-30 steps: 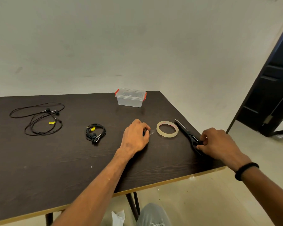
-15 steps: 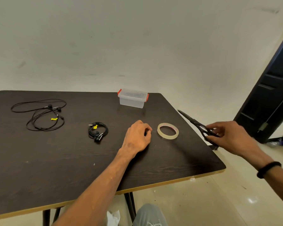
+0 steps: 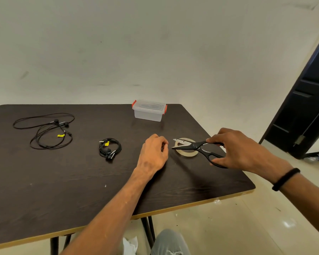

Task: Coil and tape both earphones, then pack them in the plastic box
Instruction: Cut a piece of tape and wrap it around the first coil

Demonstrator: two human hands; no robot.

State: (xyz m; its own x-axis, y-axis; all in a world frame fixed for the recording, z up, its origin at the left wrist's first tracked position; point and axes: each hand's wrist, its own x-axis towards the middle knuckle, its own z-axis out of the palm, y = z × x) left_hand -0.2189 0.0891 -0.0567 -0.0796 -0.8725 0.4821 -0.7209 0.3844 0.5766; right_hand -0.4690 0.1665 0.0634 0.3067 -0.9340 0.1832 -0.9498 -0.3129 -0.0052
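Observation:
One black earphone [image 3: 110, 148] lies coiled in a small bundle at the table's middle. A second black earphone [image 3: 46, 131] sprawls uncoiled at the far left. The clear plastic box [image 3: 149, 111] with red clips stands lidded at the back. My left hand [image 3: 154, 153] rests on the table with its fingertips pinched together just left of the clear tape roll [image 3: 187, 153]; a thin tape strip between them is barely visible. My right hand [image 3: 238, 150] grips the black scissors [image 3: 195, 145] over the roll, blades open and pointing at my left fingertips.
The dark wooden table [image 3: 63, 181] ends at its right edge just past my right hand. A dark door [image 3: 306, 100] stands at the right over a pale tiled floor. My knee shows below the table's front edge.
My right hand lifted the scissors off the table's right edge, swung them out past it, then brought them in over the tape roll with the blades opened. My left hand stayed put.

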